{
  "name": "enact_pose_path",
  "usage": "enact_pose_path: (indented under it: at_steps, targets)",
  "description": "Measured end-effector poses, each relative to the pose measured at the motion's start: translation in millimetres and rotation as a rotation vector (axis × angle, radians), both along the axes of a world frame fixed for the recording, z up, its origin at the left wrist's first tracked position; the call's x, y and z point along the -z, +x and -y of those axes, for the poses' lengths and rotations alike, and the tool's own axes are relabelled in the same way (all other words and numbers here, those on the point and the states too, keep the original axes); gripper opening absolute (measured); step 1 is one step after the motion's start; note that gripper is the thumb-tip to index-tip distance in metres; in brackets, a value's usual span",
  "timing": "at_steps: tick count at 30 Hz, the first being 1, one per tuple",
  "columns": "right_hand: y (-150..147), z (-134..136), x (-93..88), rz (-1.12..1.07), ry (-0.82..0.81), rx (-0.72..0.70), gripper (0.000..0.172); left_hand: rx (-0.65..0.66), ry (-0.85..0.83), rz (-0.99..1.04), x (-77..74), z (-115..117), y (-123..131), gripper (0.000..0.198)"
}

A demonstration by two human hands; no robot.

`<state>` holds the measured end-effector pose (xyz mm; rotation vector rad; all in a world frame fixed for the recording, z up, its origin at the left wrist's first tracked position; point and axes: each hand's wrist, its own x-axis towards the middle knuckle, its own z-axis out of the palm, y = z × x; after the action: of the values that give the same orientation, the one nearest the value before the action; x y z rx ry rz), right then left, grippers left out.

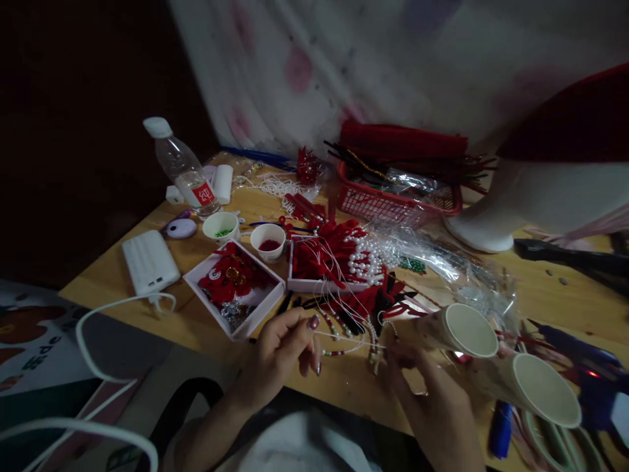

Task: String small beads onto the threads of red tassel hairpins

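Note:
A thin white thread point(350, 339) runs taut between my two hands, just above the table's front edge. My left hand point(287, 341) pinches one end of it between thumb and fingers. At the other end my right hand point(427, 393) is closed on the thread, its fingertips dim and partly blurred. Below and behind the thread lie strings of small red, white and green beads point(335, 353). Beyond them, a box point(307, 286) holds red fuzzy stems tipped with white pearl beads point(368, 259), loose threads trailing over it.
A white box point(268, 313) with red flowers, cups of green point(221, 227) and red beads point(268, 242), a water bottle point(184, 167) and a power bank point(150, 262) stand left. At right are two paper cups point(545, 390), a glue gun point(580, 354) and a lamp base point(479, 229). A red basket point(393, 206) sits behind.

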<state>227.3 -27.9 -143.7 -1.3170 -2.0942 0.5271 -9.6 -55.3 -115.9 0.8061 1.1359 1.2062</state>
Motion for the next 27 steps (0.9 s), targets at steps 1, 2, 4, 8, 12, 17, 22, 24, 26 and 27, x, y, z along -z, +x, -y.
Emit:
enact_pose_path:
  at_steps: [1,2,4,8,12,17,22,24,26,27]
  targets:
    - [7,-2,1.5,0.053,0.028,0.049,0.011,0.012,0.002,-0.027,0.7,0,0,0.043]
    - [11,-3,1.7,0.09,0.044,0.096,0.012,0.034,0.002,-0.059,1.3,0,1,0.042]
    - [11,-2,-1.8,0.102,0.082,0.136,0.013,0.093,0.0,-0.14,2.2,1,5,0.042]
    - [-21,11,-14.1,-0.066,0.078,0.003,0.019,0.242,0.08,-0.39,1.6,2,11,0.041]
    - [-54,24,-12.2,-0.227,-0.138,-0.198,0.019,0.232,0.229,-0.617,-0.8,5,10,0.038]
    - [-62,26,-6.1,-0.308,-0.268,-0.218,0.016,0.193,0.278,-0.817,-3.3,10,-5,0.038]
    - [-56,26,-6.3,-0.292,-0.206,-0.154,0.013,-0.171,0.306,-1.169,-8.9,8,-65,0.022]
    - [-55,26,-4.4,-0.298,-0.201,-0.101,0.013,-0.256,0.246,-1.405,-10.5,5,-93,0.02]
    - [-55,27,-3.0,-0.316,-0.199,-0.033,0.015,-0.174,0.191,-1.551,-10.4,0,-113,0.019]
    - [-55,28,-2.9,-0.327,-0.19,-0.009,0.016,-0.102,0.171,-1.585,-9.5,-3,-118,0.019]
